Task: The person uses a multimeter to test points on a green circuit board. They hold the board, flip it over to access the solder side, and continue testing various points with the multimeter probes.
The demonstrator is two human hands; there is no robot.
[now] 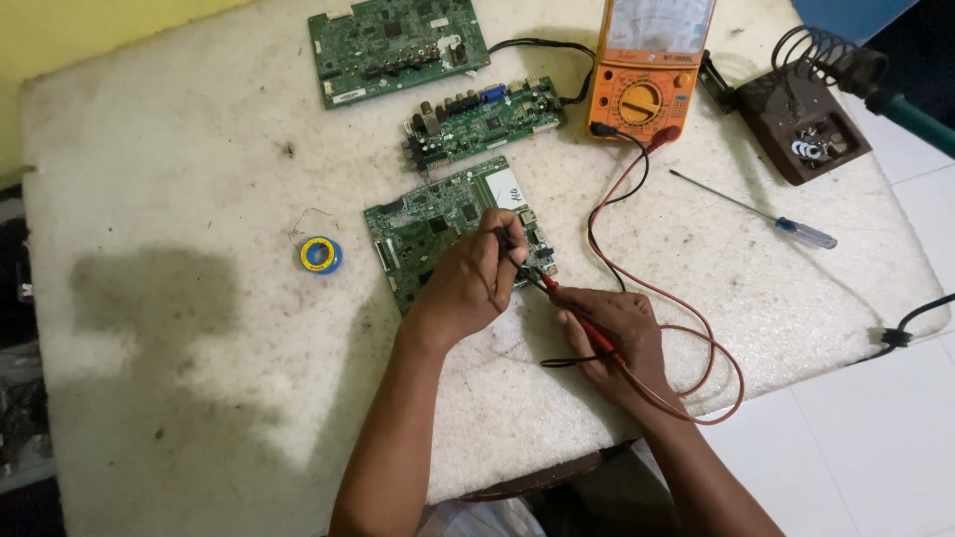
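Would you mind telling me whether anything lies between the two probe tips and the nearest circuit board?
Nothing visible does. The left hand holds the black probe and the right hand the red probe, both tips already down at the right edge of the nearest circuit board.

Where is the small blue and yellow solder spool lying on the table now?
In the head view, the solder spool lies on the white table, left of the nearest green circuit board and apart from it, to the left of the left hand.

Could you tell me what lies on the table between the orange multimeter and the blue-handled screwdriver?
In the head view, only bare white tabletop separates the multimeter from the screwdriver; the red and black probe leads run down the meter's other side.
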